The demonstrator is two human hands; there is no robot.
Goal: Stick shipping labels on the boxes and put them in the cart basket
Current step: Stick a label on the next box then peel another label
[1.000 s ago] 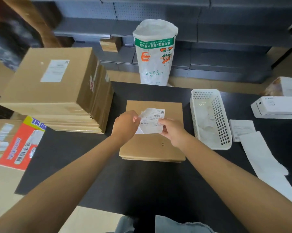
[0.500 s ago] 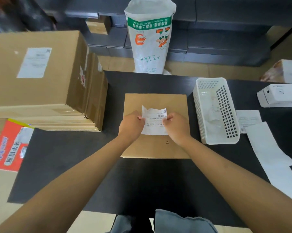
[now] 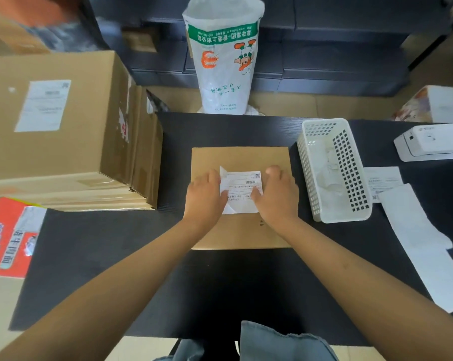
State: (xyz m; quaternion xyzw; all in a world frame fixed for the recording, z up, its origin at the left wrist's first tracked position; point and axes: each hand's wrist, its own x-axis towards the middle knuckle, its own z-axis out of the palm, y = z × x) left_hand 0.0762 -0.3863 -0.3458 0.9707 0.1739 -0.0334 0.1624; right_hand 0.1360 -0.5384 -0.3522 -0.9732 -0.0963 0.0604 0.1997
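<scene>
Lowered since a moment ago, the shipping label (image 3: 242, 190), bearing a barcode and QR code, is now lying on the flat cardboard box (image 3: 239, 230); left hand (image 3: 204, 196) and right hand (image 3: 277, 196) are pressing it flat-fingered, gripping nothing, left of the white basket (image 3: 333, 168).

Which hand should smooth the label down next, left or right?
Probably the right hand: it lies flat over the label's right edge on the flat box, free to sweep left. The left hand is at the left edge, where a white corner sticks up unstuck.
</scene>
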